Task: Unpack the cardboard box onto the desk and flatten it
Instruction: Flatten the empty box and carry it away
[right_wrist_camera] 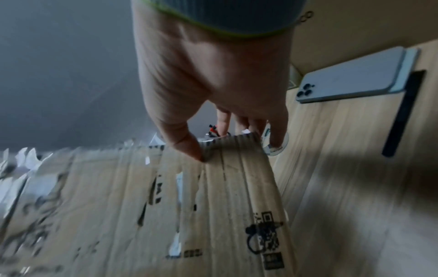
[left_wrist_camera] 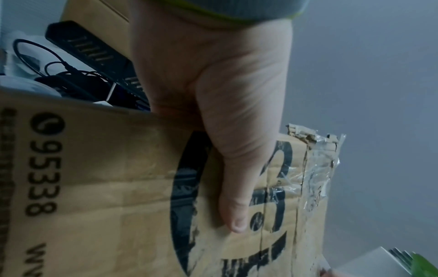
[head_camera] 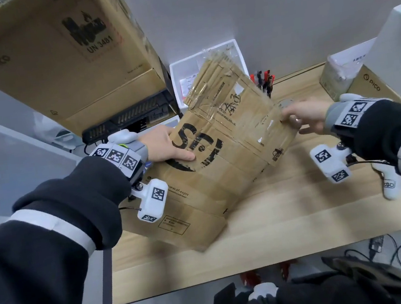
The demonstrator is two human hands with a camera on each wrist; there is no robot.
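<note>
— Head view: found the cardboard box (head_camera: 220,154) already collapsed into a flat panel, held tilted over the desk (head_camera: 290,216), low end toward seven o'clock, taped flaps up at twelve. Probably near the end of the job.

— And the grips?

— Left hand (head_camera: 166,146) at nine o'clock, thumb laid flat across the printed face, other fingers hidden behind the edge, so clamping the panel. Right hand (head_camera: 306,116) at three o'clock, thumb and fingers pinching just the corner; confirmed in the right wrist view, blurred.

— Risks?

— Could have lost that thin corner pinch and let the panel swing down. Could have swept the phone (right_wrist_camera: 355,78) lying at two o'clock, or the red-handled tools (head_camera: 263,79) behind the flaps at one o'clock. Could also have sprung back open where the tape (left_wrist_camera: 317,168) was peeling, if laid down unpressed.
</note>
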